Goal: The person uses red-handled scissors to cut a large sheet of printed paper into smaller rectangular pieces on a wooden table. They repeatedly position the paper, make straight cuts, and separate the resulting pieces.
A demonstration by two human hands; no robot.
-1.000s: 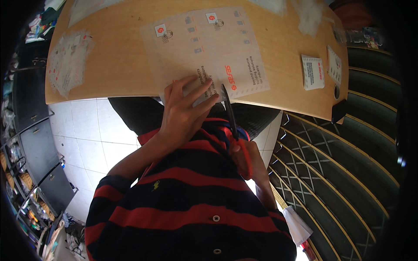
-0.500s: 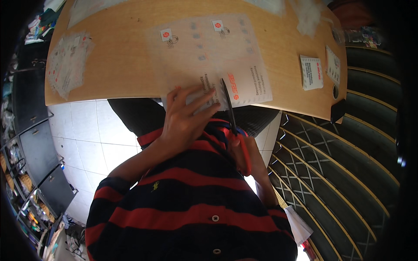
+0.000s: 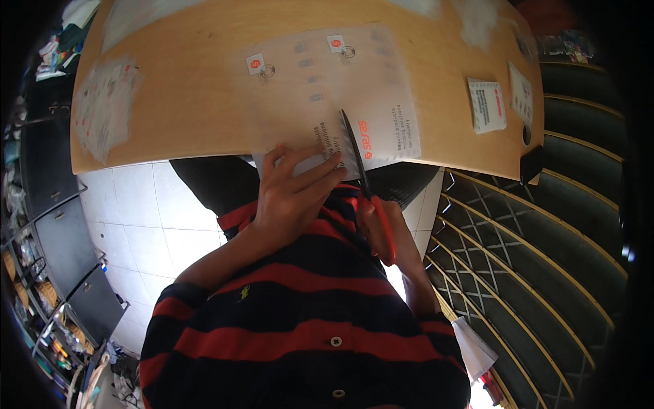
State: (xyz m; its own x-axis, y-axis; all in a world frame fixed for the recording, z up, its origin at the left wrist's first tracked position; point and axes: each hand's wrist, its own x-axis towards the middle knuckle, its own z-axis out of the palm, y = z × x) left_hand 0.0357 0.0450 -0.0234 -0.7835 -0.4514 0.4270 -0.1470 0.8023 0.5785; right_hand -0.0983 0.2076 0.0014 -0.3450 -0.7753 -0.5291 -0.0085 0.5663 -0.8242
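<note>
A large translucent printed sheet [image 3: 286, 112] lies at the table's near edge, with small red-and-white stamp-like marks and red and dark lettering. My left hand [image 3: 293, 191] rests on its near left part, palm down and fingers stretched out. In my right hand [image 3: 385, 225] is a pair of scissors [image 3: 357, 153] with red handles and dark blades. The blades point away from me and lie along the sheet, just right of my left fingertips, their tip near its middle. Whether the lower blade is under the sheet is hard to see.
Similar translucent pieces [image 3: 105, 109] are piled at the table's left. Two small printed pieces [image 3: 488, 105] lie at the right, near a round hole [image 3: 526, 134]. More clear film [image 3: 477, 27] sits at the far edge. A folding metal gate [image 3: 545, 225] stands to the right, dark cabinets [image 3: 58, 211] to the left.
The scissors' tip has moved a little farther up the sheet, away from me. The sheet has shifted slightly left, and my left hand stays pressed on it.
</note>
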